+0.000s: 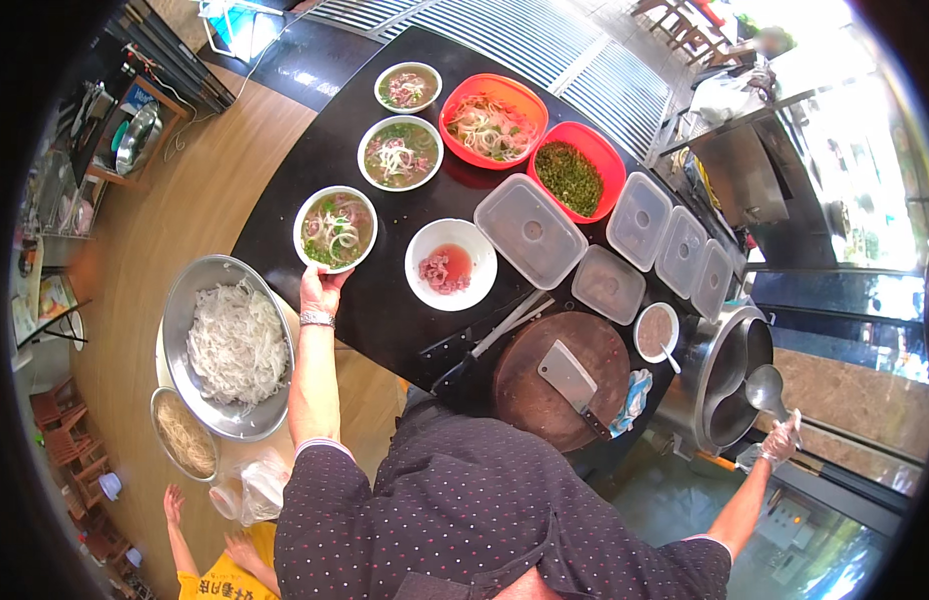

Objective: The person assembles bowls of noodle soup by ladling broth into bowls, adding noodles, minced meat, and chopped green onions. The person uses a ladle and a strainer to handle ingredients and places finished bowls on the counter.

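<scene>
My left hand [322, 291], with a metal watch on the wrist, grips the near rim of a white bowl of noodle soup [337, 229] at the table's left edge. Sliced onion, greens and meat float in that bowl. Off to the right, my right hand [781, 441] wears a clear plastic glove and holds a metal ladle [764, 388] beside and partly over a large stainless steel pot [706, 390] with a divided opening. Two more soup bowls [401, 152] [408, 87] stand beyond the first. A white bowl of raw meat [449, 264] sits to its right.
A cleaver [568, 375] lies on a round chopping board [517, 390]. Nearby are tongs [502, 330], lidded plastic containers [532, 229], red tubs of onion [494, 124] and chopped greens [573, 176]. Left stands a noodle basin [236, 341]; a person in yellow [236, 566] is below it.
</scene>
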`<action>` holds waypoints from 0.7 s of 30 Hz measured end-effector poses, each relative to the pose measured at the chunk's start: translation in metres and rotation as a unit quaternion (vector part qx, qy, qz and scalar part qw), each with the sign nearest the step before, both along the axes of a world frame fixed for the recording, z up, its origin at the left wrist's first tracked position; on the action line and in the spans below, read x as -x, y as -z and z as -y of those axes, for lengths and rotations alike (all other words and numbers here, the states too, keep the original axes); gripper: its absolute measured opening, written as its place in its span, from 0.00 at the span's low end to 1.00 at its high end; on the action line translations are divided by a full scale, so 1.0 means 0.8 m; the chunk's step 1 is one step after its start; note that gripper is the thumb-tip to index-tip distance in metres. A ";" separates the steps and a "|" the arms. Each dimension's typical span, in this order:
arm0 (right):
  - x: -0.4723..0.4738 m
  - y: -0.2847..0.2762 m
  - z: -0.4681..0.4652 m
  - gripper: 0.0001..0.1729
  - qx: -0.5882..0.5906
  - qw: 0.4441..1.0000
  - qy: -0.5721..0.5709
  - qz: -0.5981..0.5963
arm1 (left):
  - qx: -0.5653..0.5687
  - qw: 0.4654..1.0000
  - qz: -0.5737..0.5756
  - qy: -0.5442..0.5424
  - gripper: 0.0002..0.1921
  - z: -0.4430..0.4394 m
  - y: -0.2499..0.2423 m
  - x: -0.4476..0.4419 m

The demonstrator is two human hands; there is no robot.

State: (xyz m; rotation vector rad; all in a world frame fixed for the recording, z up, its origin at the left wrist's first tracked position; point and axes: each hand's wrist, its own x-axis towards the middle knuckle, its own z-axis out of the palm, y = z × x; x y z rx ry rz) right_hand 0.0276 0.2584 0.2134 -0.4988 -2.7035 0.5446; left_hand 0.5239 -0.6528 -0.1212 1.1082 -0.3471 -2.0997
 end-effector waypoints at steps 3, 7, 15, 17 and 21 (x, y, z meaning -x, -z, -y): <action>-0.032 0.017 0.019 0.22 -0.242 0.921 -0.304 -0.028 | 0.009 1.000 0.005 0.001 0.28 -0.001 0.000 0.000; -0.033 0.037 0.008 0.23 -0.025 0.974 -0.218 -0.048 | -0.002 1.000 0.007 -0.004 0.28 0.000 0.006 0.000; -0.089 -0.015 0.010 0.21 -0.478 0.848 -0.226 -0.024 | -0.054 0.998 -0.002 -0.027 0.27 -0.020 -0.010 -0.006; -0.135 -0.048 0.039 0.19 -0.179 0.930 -0.247 -0.207 | 0.029 0.991 0.133 -0.004 0.31 -0.066 -0.028 -0.013; -0.253 -0.167 0.086 0.23 0.016 0.969 0.047 -0.244 | 0.143 0.931 0.314 0.114 0.22 -0.178 -0.058 -0.044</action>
